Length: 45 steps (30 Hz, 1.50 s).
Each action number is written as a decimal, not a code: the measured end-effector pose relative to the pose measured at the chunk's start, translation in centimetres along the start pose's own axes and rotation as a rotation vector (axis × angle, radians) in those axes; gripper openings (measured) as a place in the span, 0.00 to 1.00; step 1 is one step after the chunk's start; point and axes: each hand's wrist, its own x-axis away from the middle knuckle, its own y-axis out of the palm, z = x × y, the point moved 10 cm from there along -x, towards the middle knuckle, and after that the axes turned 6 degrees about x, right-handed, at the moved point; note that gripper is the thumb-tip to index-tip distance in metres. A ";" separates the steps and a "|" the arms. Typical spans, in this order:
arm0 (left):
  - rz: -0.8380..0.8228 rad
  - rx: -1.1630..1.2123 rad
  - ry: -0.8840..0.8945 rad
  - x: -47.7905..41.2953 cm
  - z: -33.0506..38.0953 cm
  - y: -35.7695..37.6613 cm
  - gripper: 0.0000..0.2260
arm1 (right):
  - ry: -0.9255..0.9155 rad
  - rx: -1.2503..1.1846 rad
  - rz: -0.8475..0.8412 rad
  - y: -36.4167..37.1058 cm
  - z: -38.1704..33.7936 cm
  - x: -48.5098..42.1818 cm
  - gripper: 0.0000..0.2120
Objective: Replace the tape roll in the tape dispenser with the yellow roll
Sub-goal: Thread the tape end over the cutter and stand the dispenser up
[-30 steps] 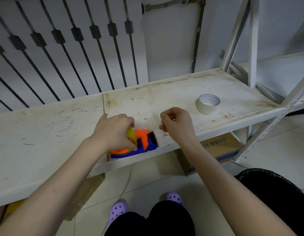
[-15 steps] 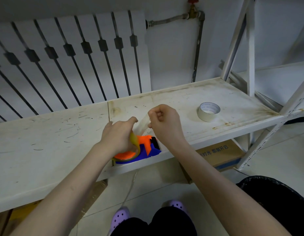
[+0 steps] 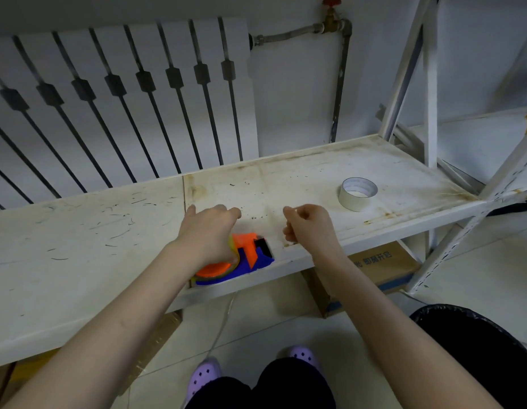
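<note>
**Left hand over the yellow roll, right hand pinched beside it**

The left hand (image 3: 209,231) lies across the top of the tape dispenser (image 3: 258,261), palm down and fingers reaching over the far side. Whether they curl under to clamp is hidden, so I cannot tell how firm this grip is. The right hand (image 3: 311,228) hovers just to the right with its fingers curled together into a pinch. Anything held there is too thin to make out.

Under the left palm, a sliver of the yellow roll (image 3: 233,252) shows at the edge of the hand, seated on the dispenser's orange hub. The blue-bodied dispenser sits at the very near edge of the shelf (image 3: 300,178), by the seam between two boards. The swap looks largely done, with threading the tape end probably the step in hand.

The yellow roll should be light and stiff around its core, with a smooth outer face. Its free end will be thin, limp and sticky on one side, apt to fold onto itself. It is best taken by the corners of the loose end, while the dispenser body is pressed down so it does not slide off the edge.

Well to the right and farther back lies a white tape roll (image 3: 352,203), flat on the shelf and untouched. Below the shelf there is a cardboard box (image 3: 380,264).
</note>
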 end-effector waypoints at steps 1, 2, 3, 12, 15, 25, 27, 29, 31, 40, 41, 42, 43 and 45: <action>0.021 -0.007 0.045 0.1 0.8 0.1 0.32 | 0.028 -0.006 -0.005 0.2 1.0 -0.2 0.15; 0.047 -0.009 0.102 0.2 1.7 0.3 0.31 | 0.044 -0.014 -0.007 0.4 1.8 -0.4 0.15; 0.081 -0.012 0.161 0.4 2.6 0.3 0.28 | 0.055 -0.020 -0.013 0.6 2.4 -0.5 0.15; 0.191 0.032 0.309 1.0 3.1 1.0 0.14 | 0.180 0.052 -0.181 3.8 5.7 -2.0 0.07; 0.150 0.000 0.315 0.7 3.1 1.3 0.15 | 0.157 0.109 -0.197 4.1 5.4 -2.4 0.04; -0.003 -0.107 0.252 -0.1 2.5 3.1 0.15 | 0.147 0.122 -0.169 4.3 6.2 -3.6 0.06; -0.007 -0.116 0.247 -0.4 2.4 3.2 0.15 | 0.145 0.105 -0.154 4.3 6.3 -3.9 0.05; -0.007 -0.128 0.247 -0.7 2.4 3.3 0.15 | 0.149 0.081 -0.128 4.2 6.4 -4.2 0.08; 0.002 -0.143 0.256 -0.9 2.5 3.3 0.16 | 0.152 0.072 -0.118 4.3 6.4 -4.3 0.07; -0.043 -0.105 0.256 -1.7 2.6 2.8 0.15 | 0.151 0.097 -0.136 4.8 6.4 -4.6 0.05; -0.046 -0.109 0.255 -1.7 2.6 2.8 0.15 | 0.149 0.081 -0.128 4.6 6.5 -4.6 0.05; -0.045 -0.114 0.255 -1.8 2.7 2.9 0.15 | 0.143 0.053 -0.115 4.5 6.5 -4.7 0.06; -0.041 -0.119 0.256 -1.8 2.7 3.0 0.16 | 0.133 0.014 -0.096 4.3 6.4 -4.7 0.06; -0.035 -0.132 0.256 -1.9 2.7 3.0 0.16 | 0.102 -0.049 -0.048 4.0 6.0 -4.8 0.06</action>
